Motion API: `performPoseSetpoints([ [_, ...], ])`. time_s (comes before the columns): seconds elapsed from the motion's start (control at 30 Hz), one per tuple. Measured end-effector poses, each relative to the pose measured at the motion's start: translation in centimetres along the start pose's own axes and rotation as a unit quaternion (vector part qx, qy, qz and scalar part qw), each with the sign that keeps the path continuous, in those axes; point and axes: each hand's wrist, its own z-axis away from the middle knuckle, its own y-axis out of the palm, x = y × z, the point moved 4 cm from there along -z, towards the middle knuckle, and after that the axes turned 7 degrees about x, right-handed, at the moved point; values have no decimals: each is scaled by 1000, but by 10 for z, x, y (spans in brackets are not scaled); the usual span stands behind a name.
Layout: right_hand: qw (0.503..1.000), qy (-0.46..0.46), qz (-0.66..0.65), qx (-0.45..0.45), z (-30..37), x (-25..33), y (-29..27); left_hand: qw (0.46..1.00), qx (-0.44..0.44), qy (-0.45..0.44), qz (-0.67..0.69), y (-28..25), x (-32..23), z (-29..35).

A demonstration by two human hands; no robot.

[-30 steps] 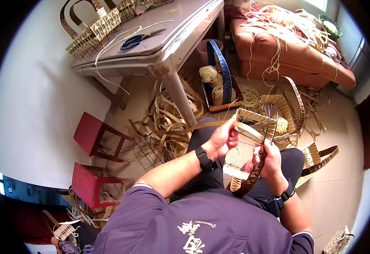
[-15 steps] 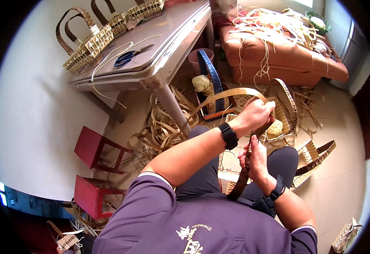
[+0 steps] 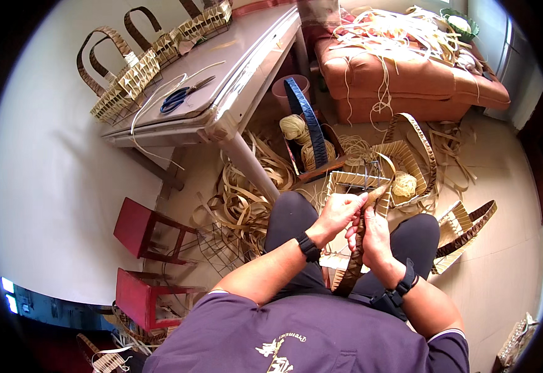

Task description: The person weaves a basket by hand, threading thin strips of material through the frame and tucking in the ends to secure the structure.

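Between my knees stands a partly woven wire-frame basket (image 3: 340,180), with its arched handle (image 3: 356,252) rising toward me, wrapped in dark brown strip. My right hand (image 3: 377,236) is closed around the handle near its upper part. My left hand (image 3: 345,211) pinches a tan flat strip (image 3: 384,186) right beside it, where the strip meets the handle. The strip's loose end curls up beyond my fingers. My fingers partly hide the spot where strip and handle touch.
Scissors (image 3: 185,94) and finished baskets (image 3: 138,76) are on the table (image 3: 228,74) at left. Loose strips (image 3: 246,180) heap under it. Red stools (image 3: 139,227), a blue-handled basket (image 3: 327,168) and other baskets (image 3: 464,233) surround me. An orange sofa (image 3: 389,78) holds more strips.
My left hand has come down and left from above the handle to beside my right hand. The tan strip, earlier arched wide to the left, now curls up near the handle.
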Motion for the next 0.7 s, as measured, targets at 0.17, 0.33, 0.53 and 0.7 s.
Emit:
performPoseSetpoints([
  [0.17,1000,29,-4,1,2,2,-1,953,-99,93,-273,8,-22,1],
  [0.33,980,14,199,26,-2,23,-48,871,-187,158,-426,11,-19,-7],
  [0.53,980,37,-106,166,-49,65,-51,893,-172,109,-402,6,-16,-13],
  [0.7,915,73,-274,285,-82,21,-73,951,-111,48,-286,1,-12,-13],
])
